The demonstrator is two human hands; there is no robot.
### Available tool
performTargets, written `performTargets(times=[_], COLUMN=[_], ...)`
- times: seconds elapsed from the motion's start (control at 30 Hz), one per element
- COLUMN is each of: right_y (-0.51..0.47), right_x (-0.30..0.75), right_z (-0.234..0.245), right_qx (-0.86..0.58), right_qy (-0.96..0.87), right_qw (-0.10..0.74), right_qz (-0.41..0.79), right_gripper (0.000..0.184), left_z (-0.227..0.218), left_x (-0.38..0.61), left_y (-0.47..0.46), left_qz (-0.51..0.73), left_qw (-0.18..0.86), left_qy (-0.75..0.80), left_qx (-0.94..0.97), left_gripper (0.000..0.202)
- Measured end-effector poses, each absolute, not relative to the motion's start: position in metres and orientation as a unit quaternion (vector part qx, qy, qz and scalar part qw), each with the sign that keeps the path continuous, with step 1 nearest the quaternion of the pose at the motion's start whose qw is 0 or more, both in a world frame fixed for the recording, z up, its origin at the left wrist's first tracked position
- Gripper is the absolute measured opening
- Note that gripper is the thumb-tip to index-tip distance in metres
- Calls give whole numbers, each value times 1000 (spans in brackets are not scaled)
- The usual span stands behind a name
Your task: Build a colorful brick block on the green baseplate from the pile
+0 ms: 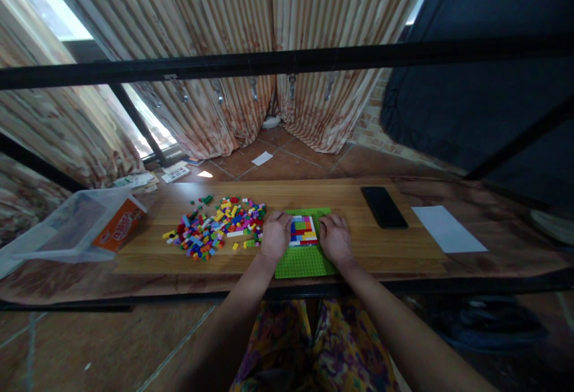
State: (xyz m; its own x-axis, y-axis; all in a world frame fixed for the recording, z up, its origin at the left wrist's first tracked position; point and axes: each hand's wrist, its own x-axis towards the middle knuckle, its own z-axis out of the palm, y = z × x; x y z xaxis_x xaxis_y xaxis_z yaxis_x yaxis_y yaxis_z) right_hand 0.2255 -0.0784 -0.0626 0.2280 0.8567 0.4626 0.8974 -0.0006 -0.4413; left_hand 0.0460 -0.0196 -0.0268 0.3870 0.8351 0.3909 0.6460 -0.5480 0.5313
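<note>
Several colored toy building bricks form a flat block (304, 230) with a white border along its top, seated on a green baseplate (305, 263). My left hand (275, 235) rests over the plate's left edge with curled fingers, beside the block. On the other side, my right hand (335, 238) lies over the right edge, its fingers bent in toward the bricks. Whatever sits between the fingertips of either hand is too small or hidden to make out. Close to my left hand spreads a pile of loose mixed bricks (219, 224).
A wooden board (350, 260) lies under the bricks and plate. To the right are a black phone (384, 207) and a white paper sheet (448, 229). A clear plastic bin (67, 230) with an orange label stands at the left. A dark metal bar (287, 60) crosses beyond the table.
</note>
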Motion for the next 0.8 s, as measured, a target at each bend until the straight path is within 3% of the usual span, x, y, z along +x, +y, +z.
performTargets(times=[0.47,0.8], right_y=[-79,-79], right_x=[225,225], right_z=[-61,-62], right_qx=[-713,-707], right_qy=[-622,-625], right_qw=[320,327], right_qz=[-39,-46], right_gripper=[24,25], left_z=[-31,-27], left_x=[53,56], left_y=[-24,-30], left_qz=[338,245], left_qw=[120,68], left_qy=[474,485], left_qx=[804,837], left_gripper=[21,23])
